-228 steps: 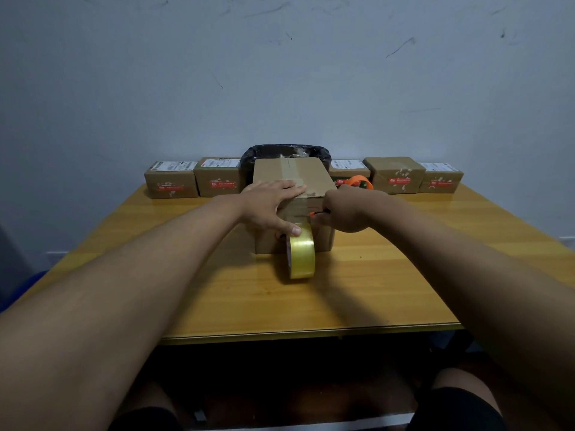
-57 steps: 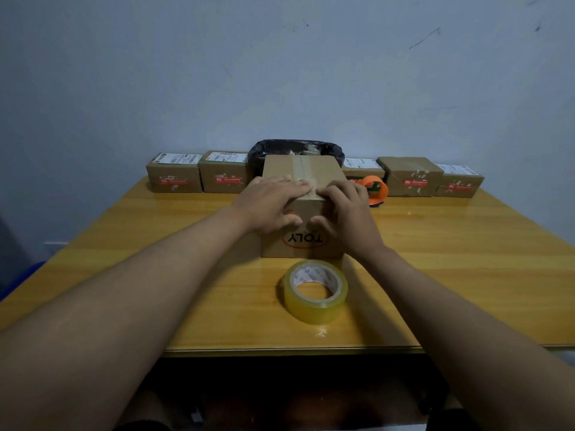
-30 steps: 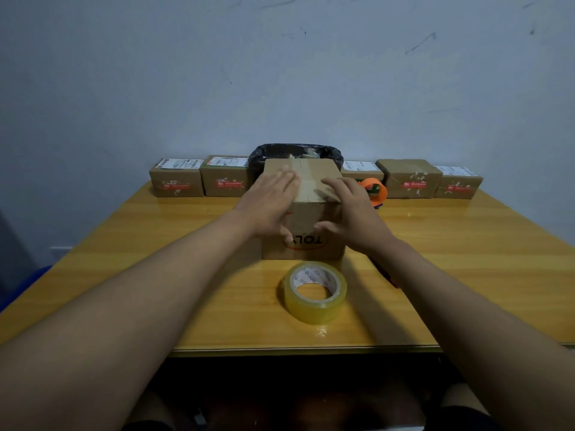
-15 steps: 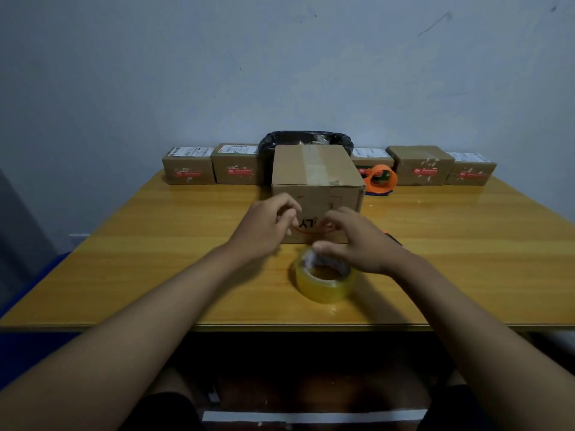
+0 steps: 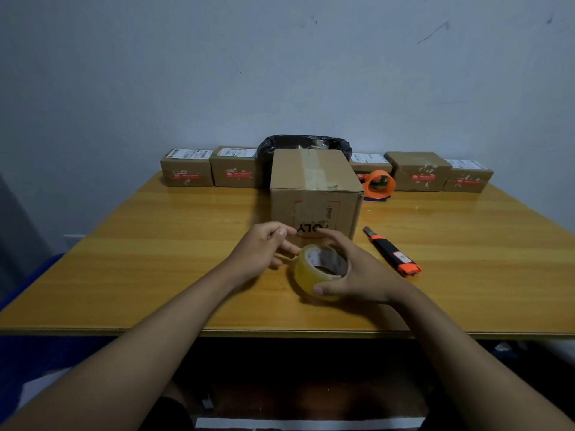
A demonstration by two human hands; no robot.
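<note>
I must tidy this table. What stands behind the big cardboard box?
A black-lined bin stands behind the box. Only its rim is visible; its lower part and most of its inside are covered by the box.

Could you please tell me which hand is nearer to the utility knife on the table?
Right. The right hand holds the tape roll beside the knife; the left hand is on the roll's far side.

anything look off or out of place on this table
Mostly tidy. The knife lies loose and slanted right of the big box, metal tip showing; whether the blade is out is unclear.
</note>
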